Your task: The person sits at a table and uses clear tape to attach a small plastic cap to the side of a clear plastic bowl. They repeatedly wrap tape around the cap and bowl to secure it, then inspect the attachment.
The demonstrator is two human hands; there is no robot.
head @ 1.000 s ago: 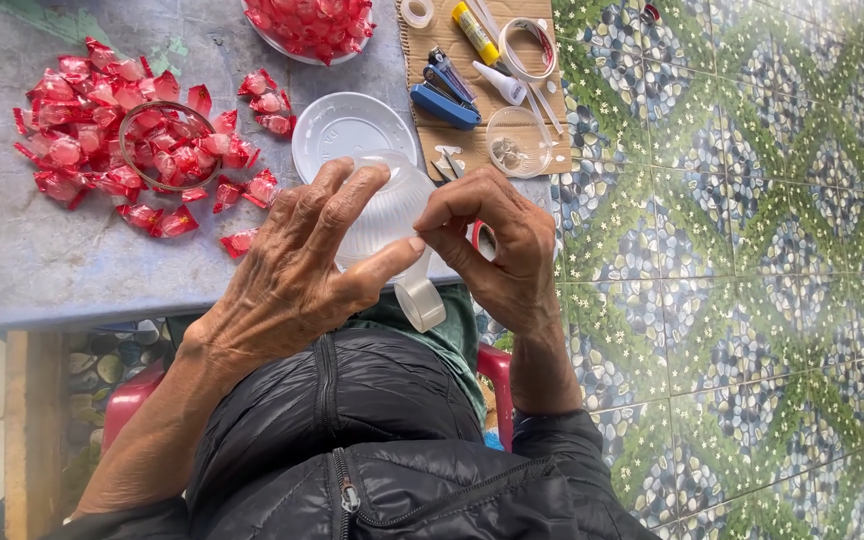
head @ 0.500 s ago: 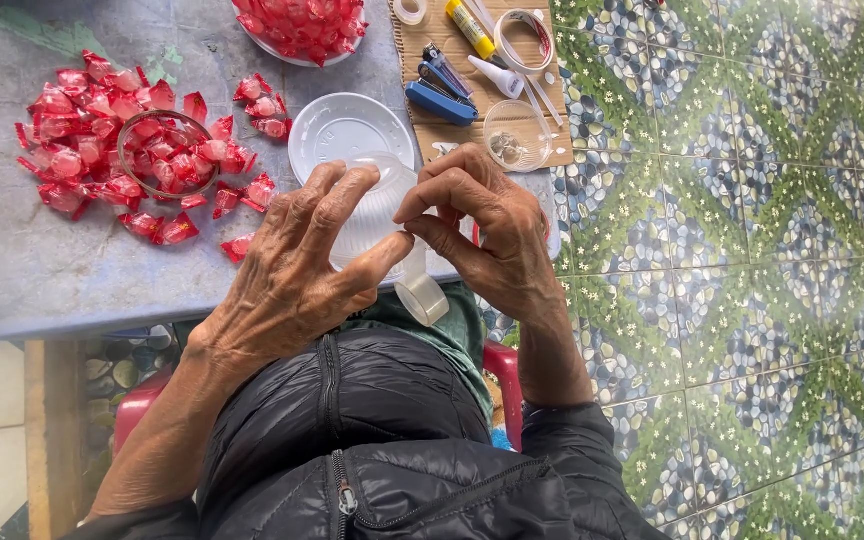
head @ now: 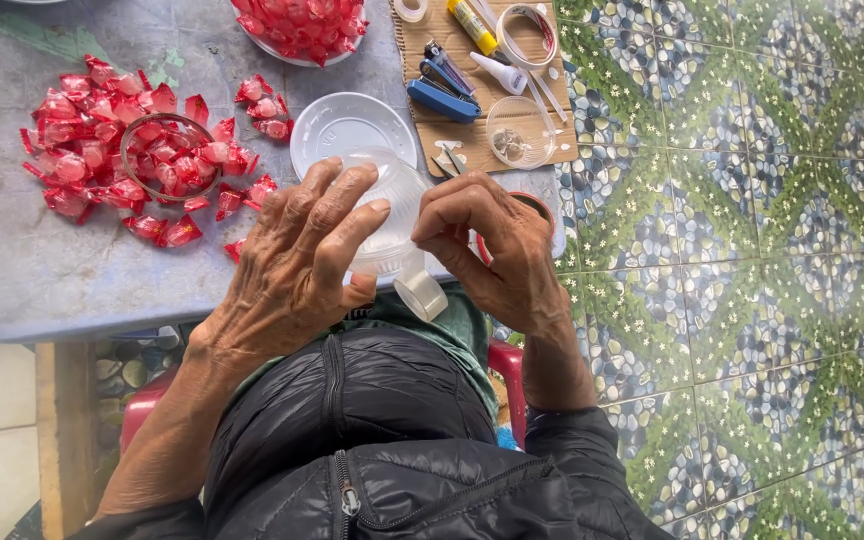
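Note:
My left hand grips a clear plastic cup held on its side over the table's near edge. My right hand pinches at the cup's rim, fingers closed on what looks like a strip of clear tape. A roll of clear tape hangs just below the cup between both hands. A clear round lid lies on the table right behind the cup.
Red wrapped candies are spread over the grey table, some inside a ring; a bowl of them stands at the back. A cardboard sheet carries a blue stapler, glue, tape and a small dish. Patterned tile floor lies right.
My hands shifted slightly toward me and apart. The tape roll now hangs lower, below the cup. The view has tilted a little.

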